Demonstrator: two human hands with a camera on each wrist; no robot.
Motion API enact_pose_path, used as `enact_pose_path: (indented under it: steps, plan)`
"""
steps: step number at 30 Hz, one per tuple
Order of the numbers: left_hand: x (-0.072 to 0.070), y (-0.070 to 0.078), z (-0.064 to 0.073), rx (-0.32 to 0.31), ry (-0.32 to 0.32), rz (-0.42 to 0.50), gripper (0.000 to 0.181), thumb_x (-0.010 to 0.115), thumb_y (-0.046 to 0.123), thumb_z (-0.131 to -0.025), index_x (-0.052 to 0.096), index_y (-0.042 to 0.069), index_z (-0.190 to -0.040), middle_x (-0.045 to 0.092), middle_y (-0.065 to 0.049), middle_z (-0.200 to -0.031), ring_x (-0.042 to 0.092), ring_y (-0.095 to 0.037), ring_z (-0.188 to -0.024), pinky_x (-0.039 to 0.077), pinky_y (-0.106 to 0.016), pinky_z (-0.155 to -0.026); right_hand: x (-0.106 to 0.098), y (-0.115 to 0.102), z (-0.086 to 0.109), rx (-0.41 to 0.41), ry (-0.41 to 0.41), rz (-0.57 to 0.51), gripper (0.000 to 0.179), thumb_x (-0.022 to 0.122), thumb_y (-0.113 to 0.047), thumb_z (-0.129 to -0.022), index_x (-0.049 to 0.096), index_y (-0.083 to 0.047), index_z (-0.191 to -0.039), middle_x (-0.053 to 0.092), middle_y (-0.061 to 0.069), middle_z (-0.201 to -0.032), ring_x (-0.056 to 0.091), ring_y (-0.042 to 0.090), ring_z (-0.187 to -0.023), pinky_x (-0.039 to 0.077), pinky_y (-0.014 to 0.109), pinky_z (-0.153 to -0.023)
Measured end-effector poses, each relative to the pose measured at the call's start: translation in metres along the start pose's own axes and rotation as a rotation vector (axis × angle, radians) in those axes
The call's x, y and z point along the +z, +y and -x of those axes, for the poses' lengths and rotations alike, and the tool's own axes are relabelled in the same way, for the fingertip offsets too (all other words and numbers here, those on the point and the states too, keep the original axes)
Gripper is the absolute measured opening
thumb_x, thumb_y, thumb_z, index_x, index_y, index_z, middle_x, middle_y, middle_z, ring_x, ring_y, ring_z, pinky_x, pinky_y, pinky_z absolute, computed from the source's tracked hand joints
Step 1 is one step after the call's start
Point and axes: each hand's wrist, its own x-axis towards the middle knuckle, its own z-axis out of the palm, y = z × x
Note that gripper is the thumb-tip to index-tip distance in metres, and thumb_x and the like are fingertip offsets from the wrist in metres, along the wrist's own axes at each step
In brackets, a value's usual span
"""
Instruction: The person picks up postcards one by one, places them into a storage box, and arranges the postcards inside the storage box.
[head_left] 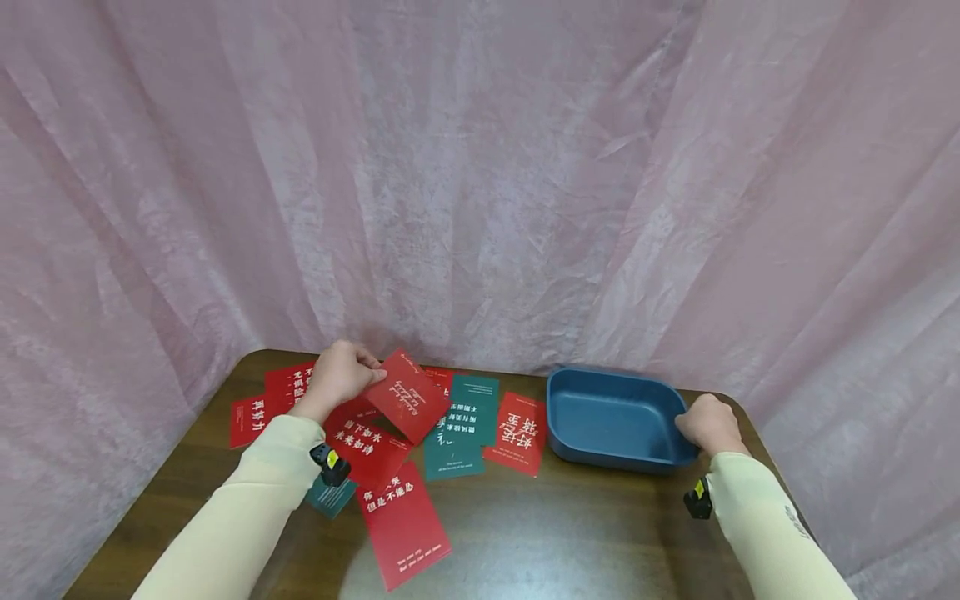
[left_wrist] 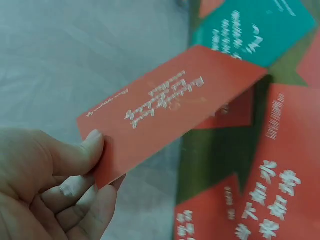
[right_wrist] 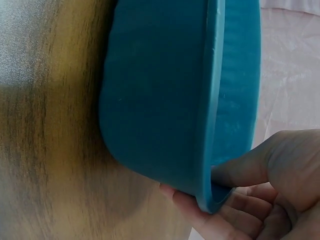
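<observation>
My left hand point(head_left: 345, 377) pinches one end of a red card point(head_left: 411, 395) between thumb and fingers. In the left wrist view this card point(left_wrist: 165, 112) slants up and away from the thumb, its white script facing up. Below it lie other red cards point(head_left: 367, 446) and green cards point(head_left: 474, 404), some overlapping. On the right, a blue rectangular tub point(head_left: 615, 417) stands on the table. Its right end is gripped by my right hand point(head_left: 711, 423); in the right wrist view the thumb is inside the rim point(right_wrist: 212, 100) and fingers are outside. No cards show inside the tub.
A single red card point(head_left: 517, 433) lies just left of the tub. Nearer the front edge is another red card point(head_left: 405, 525). The brown wooden table point(head_left: 555, 533) backs onto a pink curtain point(head_left: 480, 183), which also hangs at both sides.
</observation>
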Motion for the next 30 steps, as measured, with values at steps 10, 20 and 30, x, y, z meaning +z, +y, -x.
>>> enact_pose_path:
  steps: [10, 20, 30]
  plan:
    - [-0.01, 0.025, -0.004, -0.036, 0.007, 0.367, 0.022, 0.075, 0.02, -0.079, 0.068, 0.003, -0.092, 0.072, -0.012, -0.082, 0.065, -0.017, -0.065, 0.052, -0.028, -0.057, -0.002, -0.002, -0.007, 0.003, -0.003, 0.003, 0.027, 0.049, -0.016, -0.087, 0.052, -0.005, -0.062, 0.052, 0.008, -0.057, 0.054, 0.021, -0.053, 0.043, 0.03, -0.047]
    - [0.009, 0.044, -0.009, -0.053, 0.062, 0.702, 0.028, 0.073, 0.014, -0.081, 0.065, -0.001, -0.102, 0.071, -0.019, -0.094, 0.069, -0.022, -0.065, 0.057, -0.037, -0.063, -0.002, 0.0, -0.007, 0.004, 0.021, -0.016, 0.026, 0.05, -0.016, -0.085, 0.056, -0.002, -0.063, 0.056, 0.01, -0.057, 0.058, 0.023, -0.053, 0.046, 0.03, -0.046]
    - [0.046, 0.081, -0.009, -0.034, 0.092, 0.8, 0.028, 0.071, 0.012, -0.082, 0.066, 0.001, -0.108, 0.072, -0.017, -0.092, 0.068, -0.022, -0.067, 0.057, -0.034, -0.061, -0.002, 0.003, -0.004, 0.027, 0.01, -0.005, 0.028, 0.049, -0.017, -0.086, 0.058, -0.002, -0.063, 0.058, 0.011, -0.058, 0.06, 0.025, -0.054, 0.047, 0.031, -0.046]
